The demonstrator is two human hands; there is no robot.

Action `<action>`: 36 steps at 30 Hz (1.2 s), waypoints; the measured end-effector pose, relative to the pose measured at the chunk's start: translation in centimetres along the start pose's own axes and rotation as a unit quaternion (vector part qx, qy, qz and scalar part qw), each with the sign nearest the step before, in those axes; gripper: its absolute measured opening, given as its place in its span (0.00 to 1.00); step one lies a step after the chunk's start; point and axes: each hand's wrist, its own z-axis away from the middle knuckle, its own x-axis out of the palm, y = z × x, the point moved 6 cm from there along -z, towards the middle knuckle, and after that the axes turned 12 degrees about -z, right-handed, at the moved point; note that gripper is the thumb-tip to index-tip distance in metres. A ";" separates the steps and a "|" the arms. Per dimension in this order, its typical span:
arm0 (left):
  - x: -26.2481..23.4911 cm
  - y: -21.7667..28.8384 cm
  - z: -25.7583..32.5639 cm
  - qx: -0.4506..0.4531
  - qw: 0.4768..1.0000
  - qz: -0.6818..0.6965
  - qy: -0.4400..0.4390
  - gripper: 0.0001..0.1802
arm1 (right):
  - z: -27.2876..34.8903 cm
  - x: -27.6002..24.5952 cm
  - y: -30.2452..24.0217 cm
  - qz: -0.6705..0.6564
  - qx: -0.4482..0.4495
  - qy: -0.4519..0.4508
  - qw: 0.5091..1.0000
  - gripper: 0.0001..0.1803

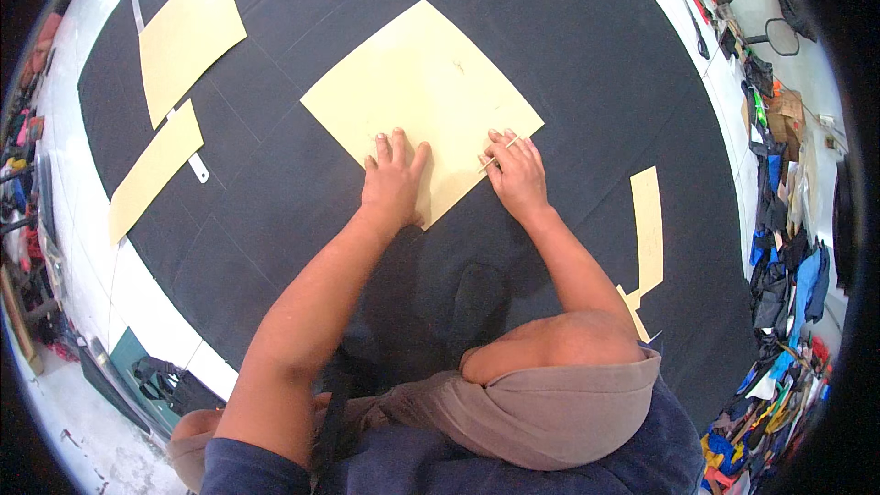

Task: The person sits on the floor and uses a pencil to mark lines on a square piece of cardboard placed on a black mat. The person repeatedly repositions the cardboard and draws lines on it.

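Observation:
A large yellow card pattern piece (426, 78) lies turned cornerwise on black fabric (275, 27) spread over the floor. My left hand (396, 181) rests on its lower left part, fingers spread and palm down. By the right corner, my right hand (518, 170) touches the card's lower right edge. A thin pale stick-like marker (500, 154) is held between its fingers; its exact kind is too small to tell. Faint drawn lines run across the fabric to the left.
Two more yellow card pieces, one large (192, 41) and one narrow (158, 170), lie at left with a white ruler (199, 168) partly under them. A narrow card strip (648, 229) lies at right. Piled cloth scraps (779, 376) line the right side beyond white floor tiles (674, 0).

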 end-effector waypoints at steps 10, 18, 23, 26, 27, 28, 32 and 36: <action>-0.4 0.4 -0.2 0.008 1.000 -0.007 -0.029 0.76 | 3.4 -0.8 -5.5 -0.255 0.205 -0.118 0.938 0.22; -0.3 0.5 -0.5 0.006 0.998 -0.014 -0.058 0.78 | 6.7 3.7 -7.7 -0.322 0.117 -0.179 0.922 0.16; -0.1 0.6 -0.7 0.008 0.998 -0.020 -0.061 0.78 | 6.6 4.2 -8.0 -0.293 0.095 -0.171 0.936 0.13; -0.3 0.6 -0.6 0.006 0.998 -0.022 -0.058 0.77 | 6.6 4.3 -8.2 -0.287 0.091 -0.168 0.939 0.13; -0.3 0.5 -0.6 0.006 0.998 -0.021 -0.058 0.77 | 6.6 4.3 -8.3 -0.290 0.090 -0.167 0.938 0.13; -0.5 0.5 -0.6 0.007 0.998 -0.021 -0.057 0.77 | 6.6 4.3 -8.3 -0.293 0.089 -0.165 0.938 0.13; -0.7 0.5 -0.6 0.003 0.996 -0.031 -0.078 0.76 | 6.5 4.5 -8.3 -0.289 0.070 -0.164 0.940 0.13; -0.2 0.5 -0.7 -0.002 0.997 -0.031 -0.071 0.75 | 6.6 4.7 -8.6 -0.264 0.045 -0.168 0.949 0.11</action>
